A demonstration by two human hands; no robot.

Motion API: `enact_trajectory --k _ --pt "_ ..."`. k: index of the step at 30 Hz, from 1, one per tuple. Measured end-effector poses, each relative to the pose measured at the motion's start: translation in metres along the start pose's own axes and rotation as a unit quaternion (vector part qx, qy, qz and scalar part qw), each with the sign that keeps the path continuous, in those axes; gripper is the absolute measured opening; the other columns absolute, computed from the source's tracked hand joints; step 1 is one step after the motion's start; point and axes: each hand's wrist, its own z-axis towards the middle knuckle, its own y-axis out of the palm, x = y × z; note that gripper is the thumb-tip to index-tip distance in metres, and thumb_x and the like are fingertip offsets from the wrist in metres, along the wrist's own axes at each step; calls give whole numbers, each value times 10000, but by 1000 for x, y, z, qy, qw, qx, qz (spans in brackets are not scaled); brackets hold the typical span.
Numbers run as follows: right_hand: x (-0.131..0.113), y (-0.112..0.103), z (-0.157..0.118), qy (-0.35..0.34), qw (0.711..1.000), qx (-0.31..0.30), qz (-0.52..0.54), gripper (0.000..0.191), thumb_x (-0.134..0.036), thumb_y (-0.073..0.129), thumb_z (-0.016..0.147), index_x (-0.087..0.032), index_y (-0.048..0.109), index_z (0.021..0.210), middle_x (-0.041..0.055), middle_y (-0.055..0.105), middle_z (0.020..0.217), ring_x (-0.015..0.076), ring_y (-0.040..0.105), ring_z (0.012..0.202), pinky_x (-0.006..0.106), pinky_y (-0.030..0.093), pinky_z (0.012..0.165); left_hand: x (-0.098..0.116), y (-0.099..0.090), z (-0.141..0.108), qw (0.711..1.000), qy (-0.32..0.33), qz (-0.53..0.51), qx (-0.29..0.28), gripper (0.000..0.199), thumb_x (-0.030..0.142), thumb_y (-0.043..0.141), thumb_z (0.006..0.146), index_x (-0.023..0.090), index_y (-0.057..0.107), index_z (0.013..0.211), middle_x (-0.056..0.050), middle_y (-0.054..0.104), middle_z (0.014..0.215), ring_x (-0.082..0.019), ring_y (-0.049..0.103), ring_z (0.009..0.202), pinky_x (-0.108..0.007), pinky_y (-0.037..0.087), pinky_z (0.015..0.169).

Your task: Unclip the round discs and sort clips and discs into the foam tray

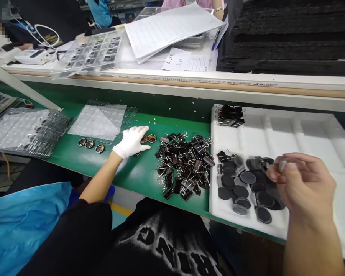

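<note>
My left hand [132, 142], in a white glove, is over the green table with its fingers spread. Beside its fingertips lie small round pieces with dark and orange faces and shiny rims [152, 138]; another peeks out below the hand. To its left sit three similar round pieces [89, 144]. My bare right hand [304, 184] is raised over the white foam tray [313, 134], thumb and fingers pinching a small, blurred, greyish round piece [283, 165]. Under and beside it, black and clear discs [240, 191] are heaped in the tray.
A pile of black binder clips [186, 163] lies between my hands, with more clips [230, 115] in the tray's back corner. Clear plastic trays [31, 130] are stacked at left, and a flat one [100, 119] lies behind my left hand. A shelf [172, 82] with papers [172, 32] runs across the back.
</note>
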Motion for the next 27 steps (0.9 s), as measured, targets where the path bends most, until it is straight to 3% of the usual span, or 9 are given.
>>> enact_trajectory --k 3,5,8,11,13,18,22,27 --pt "-5 17 -5 31 998 -38 30 164 -534 823 868 -421 740 953 58 616 803 260 569 613 522 511 591 4 2 31 994 85 0 -72 730 540 686 937 268 519 1593 -135 568 1621 -395 520 1446 -512 366 1158" --pt "-3 23 -11 50 995 -73 38 238 -532 829 867 -375 759 1032 42 655 789 241 618 621 471 551 587 5 3 44 989 122 14 -84 626 507 665 951 238 606 1513 -139 658 1517 -377 606 1358 -485 407 1127" --pt "-3 29 -25 70 988 -129 42 363 -495 837 882 -330 758 1196 41 738 915 225 721 717 414 622 647 5 -4 45 991 123 25 -36 654 458 675 937 160 586 1513 -187 724 1380 -375 684 1255 -462 480 1067" --pt "-8 46 -37 69 982 -163 67 388 -414 856 891 -304 744 1245 43 771 981 197 759 769 347 640 667 15 -21 32 992 104 -28 69 723 400 669 948 147 462 1592 -202 691 1431 -346 705 1254 -439 540 1039" --pt "-14 63 -40 70 977 -176 95 323 -384 869 884 -274 754 1165 41 778 949 182 765 767 317 639 667 34 -36 21 980 137 -83 119 760 377 686 948 182 395 1622 -176 678 1465 -310 703 1276 -413 568 1032" --pt "-30 100 -34 70 966 -195 155 321 -424 871 867 -226 756 1091 36 763 915 170 754 738 317 619 643 104 -62 -1 938 308 -109 114 853 407 757 932 208 316 1634 -127 784 1283 -287 792 1026 -390 605 872" --pt "-41 110 -26 43 968 -187 159 314 -420 872 855 -223 759 1072 32 764 941 162 728 814 326 599 719 143 -55 -5 907 360 -130 175 987 410 770 935 151 172 1677 -158 804 1165 -278 785 861 -388 588 773" --pt "-40 114 -20 -12 983 -160 90 237 -389 829 863 -221 775 1022 39 757 972 180 683 898 356 524 773 160 -37 4 883 348 -257 180 1233 358 828 882 181 -64 1715 -149 787 1196 -250 787 919 -352 602 774"
